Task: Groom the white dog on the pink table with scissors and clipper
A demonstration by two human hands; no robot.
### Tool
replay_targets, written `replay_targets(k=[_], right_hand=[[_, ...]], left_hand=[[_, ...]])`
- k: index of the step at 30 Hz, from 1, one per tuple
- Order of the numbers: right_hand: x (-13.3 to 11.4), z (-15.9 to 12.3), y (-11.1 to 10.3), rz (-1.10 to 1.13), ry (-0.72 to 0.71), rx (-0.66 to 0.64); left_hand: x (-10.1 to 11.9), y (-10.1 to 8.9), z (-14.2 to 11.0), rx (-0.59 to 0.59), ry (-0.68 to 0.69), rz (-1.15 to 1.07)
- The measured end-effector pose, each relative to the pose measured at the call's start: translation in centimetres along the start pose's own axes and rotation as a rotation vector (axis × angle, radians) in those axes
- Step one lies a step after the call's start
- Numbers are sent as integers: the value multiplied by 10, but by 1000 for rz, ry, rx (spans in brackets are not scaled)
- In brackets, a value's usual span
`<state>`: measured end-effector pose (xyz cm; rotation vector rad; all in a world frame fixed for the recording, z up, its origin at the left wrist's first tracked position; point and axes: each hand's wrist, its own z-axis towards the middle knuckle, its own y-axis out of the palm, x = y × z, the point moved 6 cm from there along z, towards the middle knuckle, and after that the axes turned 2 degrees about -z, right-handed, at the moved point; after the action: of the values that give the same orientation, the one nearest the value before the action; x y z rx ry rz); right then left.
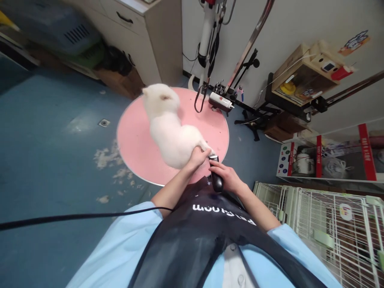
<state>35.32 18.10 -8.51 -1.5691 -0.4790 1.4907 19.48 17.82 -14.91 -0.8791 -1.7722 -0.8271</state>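
A small white fluffy dog (169, 126) stands on a round pink grooming table (135, 140), head turned away from me. My left hand (198, 155) is closed around the dog's rear leg or paw at the near edge of the table. My right hand (228, 178) grips a black electric clipper (216, 176), whose blade end points at the paw held by the left hand. I wear a black apron over a light blue shirt.
Clumps of white fur (108, 158) lie on the blue floor left of the table. A grooming arm with a hanging loop (201, 98) stands behind the table. White wire cages (330, 224) are at the right, shelves (330, 160) beyond. A black cable (75, 217) crosses at left.
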Motion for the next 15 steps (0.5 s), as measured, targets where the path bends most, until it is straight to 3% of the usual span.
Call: replay_targets(k=[7,12,15], right_hand=[[-7,10,-5,96,42,-91],[-1,8,-9,90,6,103],[1,6,0,20,-17,35]], left_hand=[[0,5,-3,-34,18,18],[-6,2,-4,7,-10,42],[-12,1,-4,17,-34,79]])
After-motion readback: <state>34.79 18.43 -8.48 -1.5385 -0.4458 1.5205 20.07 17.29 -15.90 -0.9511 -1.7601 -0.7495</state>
